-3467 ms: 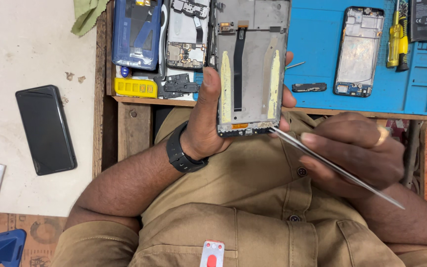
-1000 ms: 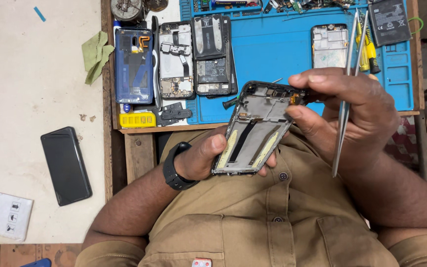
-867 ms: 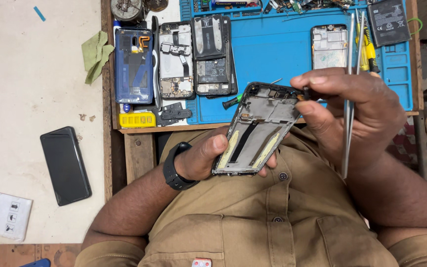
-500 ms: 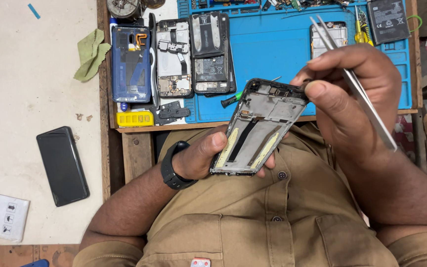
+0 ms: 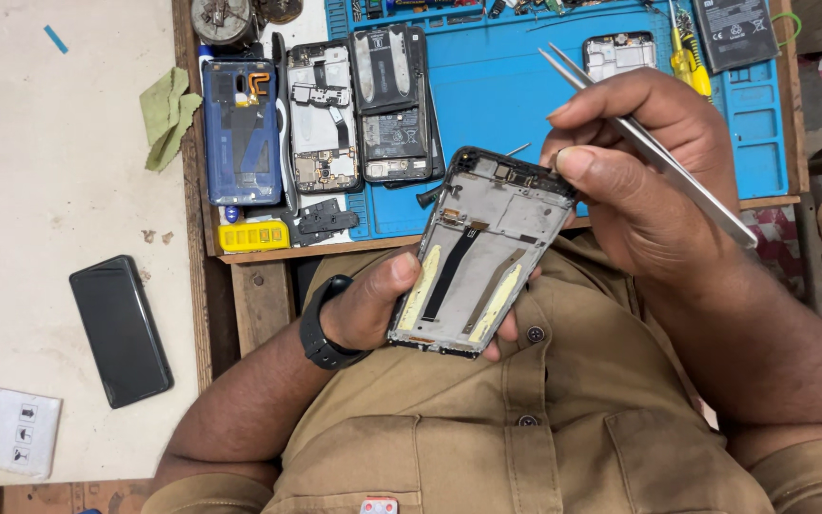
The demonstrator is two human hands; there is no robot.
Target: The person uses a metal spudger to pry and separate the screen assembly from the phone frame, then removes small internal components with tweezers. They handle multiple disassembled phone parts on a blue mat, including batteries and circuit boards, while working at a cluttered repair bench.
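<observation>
Surface: pale bench, with a blue repair mat (image 5: 506,105) at twelve o'clock.
Mat: three opened phones (image 5: 321,119) in a row, one more frame at one o'clock.
Bench: one black phone (image 5: 121,328) at nine o'clock.
Left hand (image 5: 373,305): my fingers clamp the stripped phone frame (image 5: 478,252) over my lap.
Right hand (image 5: 649,181): thumb on the frame's top corner, one pair of tweezers (image 5: 658,152) pinched.

Left hand (image 5: 373,309) gripping opened phone frame (image 5: 478,255), right hand (image 5: 644,176) holding tweezers (image 5: 658,152)
</observation>
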